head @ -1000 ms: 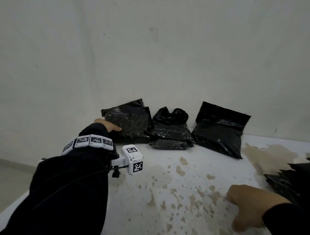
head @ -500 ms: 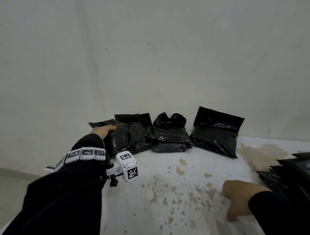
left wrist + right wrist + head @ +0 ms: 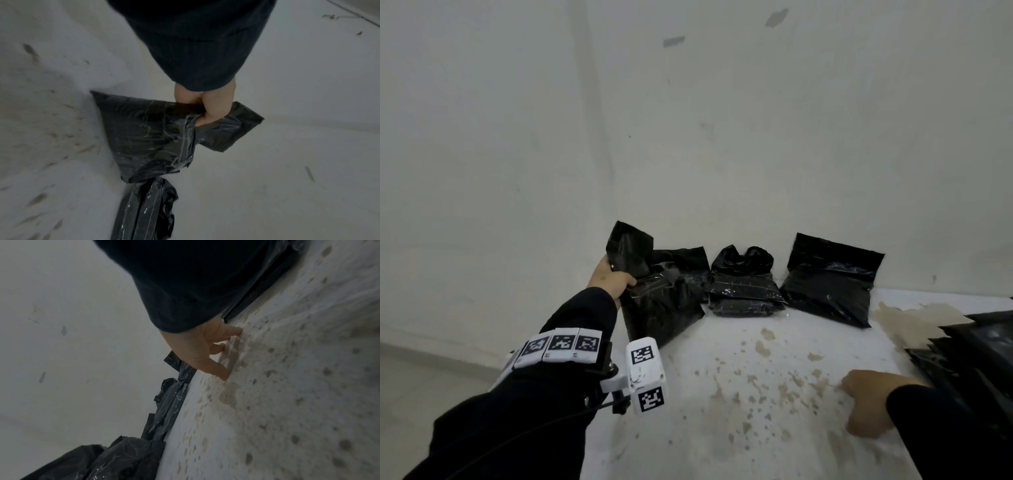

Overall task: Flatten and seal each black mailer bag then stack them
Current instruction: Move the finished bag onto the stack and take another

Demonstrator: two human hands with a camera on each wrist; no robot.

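Item one: the left hand (image 3: 610,279), in a dark sleeve (image 3: 524,411) with a marked band at the wrist, had its fingers and thumb curled round the upper left edge of the leftmost black mailer bag (image 3: 661,301); that bag stood tilted at the back left of the white, brown-stained table (image 3: 739,394), its open flap (image 3: 628,250) sticking up above the grip and its lower edge on the surface. Item two: a middle bag (image 3: 743,287), lumpy with a crumpled top, lay just beside the first, by the wall (image 3: 688,120). Item three: a third bag (image 3: 828,284) leaned near the wall, a little apart to the right. Item four: a pile of flat black bags (image 3: 972,349) at the right edge of the table. Item five: the right hand (image 3: 866,406) held nothing; its loosely bent fingers (image 3: 222,374) rested tips-down on the bare table, close beside the pile.
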